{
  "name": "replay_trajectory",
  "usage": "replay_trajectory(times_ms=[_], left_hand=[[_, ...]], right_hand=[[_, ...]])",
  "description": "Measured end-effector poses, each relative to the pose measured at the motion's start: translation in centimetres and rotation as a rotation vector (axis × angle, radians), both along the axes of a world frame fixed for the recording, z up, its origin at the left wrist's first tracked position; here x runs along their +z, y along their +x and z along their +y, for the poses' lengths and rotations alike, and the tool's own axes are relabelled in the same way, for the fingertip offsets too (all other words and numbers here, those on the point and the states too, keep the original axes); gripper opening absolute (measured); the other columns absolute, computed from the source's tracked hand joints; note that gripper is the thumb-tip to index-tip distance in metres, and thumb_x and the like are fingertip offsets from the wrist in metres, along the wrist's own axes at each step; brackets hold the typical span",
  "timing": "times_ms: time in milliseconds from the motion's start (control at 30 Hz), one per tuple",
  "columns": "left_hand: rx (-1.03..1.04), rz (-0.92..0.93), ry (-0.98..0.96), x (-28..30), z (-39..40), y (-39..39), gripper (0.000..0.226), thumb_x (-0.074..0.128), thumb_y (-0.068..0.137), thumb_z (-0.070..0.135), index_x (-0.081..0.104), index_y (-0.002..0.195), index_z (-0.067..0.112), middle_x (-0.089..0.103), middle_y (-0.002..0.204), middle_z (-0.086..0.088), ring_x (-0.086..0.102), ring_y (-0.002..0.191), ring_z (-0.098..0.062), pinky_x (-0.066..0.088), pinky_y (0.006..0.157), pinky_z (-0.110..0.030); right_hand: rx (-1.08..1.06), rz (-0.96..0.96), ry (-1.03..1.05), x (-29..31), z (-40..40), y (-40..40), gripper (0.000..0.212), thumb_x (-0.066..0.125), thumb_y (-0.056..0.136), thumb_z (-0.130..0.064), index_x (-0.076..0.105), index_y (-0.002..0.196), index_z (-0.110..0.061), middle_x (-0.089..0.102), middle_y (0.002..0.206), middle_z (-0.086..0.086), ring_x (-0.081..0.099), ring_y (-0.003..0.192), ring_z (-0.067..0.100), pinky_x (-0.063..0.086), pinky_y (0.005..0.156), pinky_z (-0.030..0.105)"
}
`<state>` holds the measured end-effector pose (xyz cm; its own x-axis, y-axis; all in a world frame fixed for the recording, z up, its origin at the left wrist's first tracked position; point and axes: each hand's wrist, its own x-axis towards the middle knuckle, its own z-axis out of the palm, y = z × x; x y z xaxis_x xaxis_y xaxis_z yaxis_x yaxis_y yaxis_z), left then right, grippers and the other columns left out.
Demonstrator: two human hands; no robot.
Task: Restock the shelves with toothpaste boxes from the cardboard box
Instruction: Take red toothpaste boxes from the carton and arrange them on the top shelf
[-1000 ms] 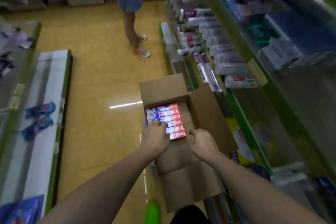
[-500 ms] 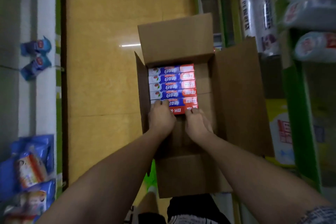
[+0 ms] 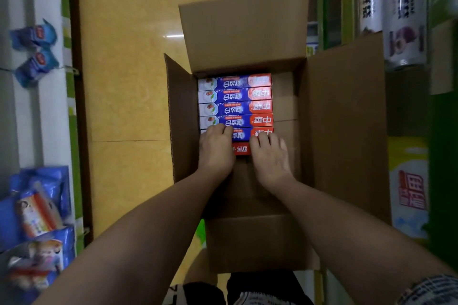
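An open cardboard box [image 3: 344, 116] stands on the aisle floor with its flaps spread. Inside lies a row of several blue-and-red toothpaste boxes [image 3: 234, 101], side by side, lengthwise left to right. My left hand [image 3: 216, 150] and my right hand [image 3: 269, 156] are both inside the carton at the nearest toothpaste box [image 3: 241, 135]. Each hand's fingers curl over that box's top edge, left hand at its left end, right hand at its right end. Its red front side shows between my hands.
Shelving on the right [image 3: 441, 131] carries rolls of plastic wrap [image 3: 404, 7] and packaged goods. A low white shelf on the left [image 3: 47, 106] has blue packets [image 3: 34, 52] and bagged items [image 3: 39, 205]. Yellow floor [image 3: 128, 82] lies between.
My view has dropped and closed in until it looks straight down into the carton. Both hands have moved onto the nearest toothpaste box and curled over its top edge.
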<state>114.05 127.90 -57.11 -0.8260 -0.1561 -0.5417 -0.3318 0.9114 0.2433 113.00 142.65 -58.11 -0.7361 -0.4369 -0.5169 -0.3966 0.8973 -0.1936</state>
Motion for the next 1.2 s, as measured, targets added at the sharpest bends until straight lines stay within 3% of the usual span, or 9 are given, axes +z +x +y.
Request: replay_trajectory(times_ms=[167, 400, 700, 967, 1200], left_hand=[[0.023, 0.007, 0.014, 0.3, 0.3, -0.3, 0.05, 0.064, 0.097, 0.03, 0.05, 0.142, 0.015, 0.052, 0.141, -0.009, 0.044, 0.133, -0.024, 0.043, 0.109, -0.04], [-0.083, -0.026, 0.001, 0.4, 0.2, -0.2, 0.056, 0.065, 0.095, 0.035, 0.045, 0.143, 0.016, 0.049, 0.142, -0.01, 0.043, 0.134, -0.026, 0.041, 0.108, -0.041], [-0.236, -0.037, -0.155, -0.4, 0.7, -1.2, 0.054, 0.069, 0.093, 0.04, 0.044, 0.136, 0.018, 0.05, 0.141, -0.008, 0.044, 0.134, -0.026, 0.039, 0.109, -0.045], [-0.263, -0.194, -0.093, 1.5, 1.2, 0.1, 0.053, 0.069, 0.092, 0.031, 0.044, 0.136, 0.018, 0.05, 0.136, -0.009, 0.049, 0.124, -0.027, 0.049, 0.091, -0.042], [0.019, -0.219, -0.023, 4.5, 1.9, 0.2, 0.056, 0.07, 0.09, 0.037, 0.051, 0.141, 0.022, 0.046, 0.14, -0.007, 0.047, 0.127, -0.027, 0.051, 0.093, -0.041]], right_hand=[[0.003, -0.003, -0.017, -0.3, -0.1, -0.3, 0.042, 0.065, 0.092, -0.03, 0.05, 0.128, -0.016, 0.053, 0.13, 0.013, 0.048, 0.121, 0.029, 0.043, 0.097, 0.043], [-0.042, -0.082, 0.032, 0.1, 2.5, 1.6, 0.049, 0.065, 0.089, -0.038, 0.043, 0.129, -0.021, 0.052, 0.132, 0.007, 0.047, 0.123, 0.025, 0.036, 0.105, 0.042], [-0.048, -0.114, 0.04, -1.1, 1.7, 3.8, 0.06, 0.062, 0.092, -0.029, 0.035, 0.144, -0.017, 0.049, 0.137, 0.011, 0.046, 0.126, 0.028, 0.037, 0.107, 0.044], [-0.027, -0.171, 0.095, 0.1, 2.3, 4.2, 0.055, 0.059, 0.093, -0.027, 0.039, 0.143, -0.019, 0.054, 0.134, 0.01, 0.048, 0.124, 0.03, 0.039, 0.104, 0.044], [-0.032, -0.144, 0.202, 3.5, 2.9, 4.3, 0.045, 0.058, 0.089, -0.025, 0.049, 0.133, -0.019, 0.06, 0.126, 0.009, 0.051, 0.118, 0.032, 0.039, 0.098, 0.044]])
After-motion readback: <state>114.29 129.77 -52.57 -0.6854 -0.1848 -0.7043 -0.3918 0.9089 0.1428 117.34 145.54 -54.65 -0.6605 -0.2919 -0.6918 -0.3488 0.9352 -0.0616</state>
